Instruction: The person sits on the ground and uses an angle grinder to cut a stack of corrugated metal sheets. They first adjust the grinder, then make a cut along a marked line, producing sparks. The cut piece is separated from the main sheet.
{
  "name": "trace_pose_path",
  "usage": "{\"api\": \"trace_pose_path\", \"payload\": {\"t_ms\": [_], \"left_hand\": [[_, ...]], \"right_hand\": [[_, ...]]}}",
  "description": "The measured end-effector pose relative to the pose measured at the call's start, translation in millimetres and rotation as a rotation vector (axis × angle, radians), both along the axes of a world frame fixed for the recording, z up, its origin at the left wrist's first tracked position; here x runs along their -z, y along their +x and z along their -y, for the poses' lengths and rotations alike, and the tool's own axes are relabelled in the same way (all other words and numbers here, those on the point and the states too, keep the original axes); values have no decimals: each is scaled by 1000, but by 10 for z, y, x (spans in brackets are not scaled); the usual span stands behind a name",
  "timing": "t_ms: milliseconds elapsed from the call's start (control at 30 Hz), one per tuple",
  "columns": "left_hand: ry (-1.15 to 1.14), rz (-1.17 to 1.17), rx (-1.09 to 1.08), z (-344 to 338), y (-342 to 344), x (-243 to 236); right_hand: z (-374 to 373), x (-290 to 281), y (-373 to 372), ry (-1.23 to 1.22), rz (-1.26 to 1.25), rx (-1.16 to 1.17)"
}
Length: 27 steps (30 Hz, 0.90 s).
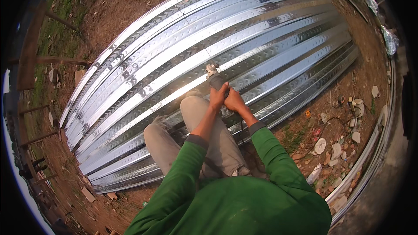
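Note:
An angle grinder (pixel 216 81) with a dark body and a metal head is held low over a shiny ribbed metal decking sheet (pixel 261 26). My left hand (pixel 218 96) is closed round the grinder's body behind its head. Just behind it, to the right, my right hand (pixel 235 101) grips the rear of the tool, mostly hiding that part. The grinder's head meets the sheet near a raised rib. A thin dark line (pixel 208 52) crosses the ribs ahead of the tool, broken in places. My knees rest over the near part of the sheet.
Reddish soil surrounds the sheet, with rubble (pixel 336 151) and a dark cable at the right. Long pale metal lengths (pixel 365 154) curve along the right side. Wooden framing (pixel 32 65) stands at the left, beside grass. Crumpled silvery wrapping (pixel 389 41) lies at the far right.

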<state>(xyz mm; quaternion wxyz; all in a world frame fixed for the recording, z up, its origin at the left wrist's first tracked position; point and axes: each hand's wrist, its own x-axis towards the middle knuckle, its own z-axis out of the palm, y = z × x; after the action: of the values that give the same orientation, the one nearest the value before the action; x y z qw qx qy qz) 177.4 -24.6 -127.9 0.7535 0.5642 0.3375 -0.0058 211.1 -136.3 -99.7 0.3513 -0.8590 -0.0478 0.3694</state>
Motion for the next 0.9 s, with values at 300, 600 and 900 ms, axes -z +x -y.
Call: {"api": "trace_pose_path", "payload": {"t_ms": [300, 600, 900], "left_hand": [[6, 21, -23, -11, 39, 178], [-11, -26, 248, -91, -95, 8], [-473, 101, 661, 399, -302, -872]], "right_hand": [[-46, 203, 8, 1, 39, 3], [87, -256, -342, 197, 169, 143], [1139, -724, -816, 1197, -820, 608]]}}
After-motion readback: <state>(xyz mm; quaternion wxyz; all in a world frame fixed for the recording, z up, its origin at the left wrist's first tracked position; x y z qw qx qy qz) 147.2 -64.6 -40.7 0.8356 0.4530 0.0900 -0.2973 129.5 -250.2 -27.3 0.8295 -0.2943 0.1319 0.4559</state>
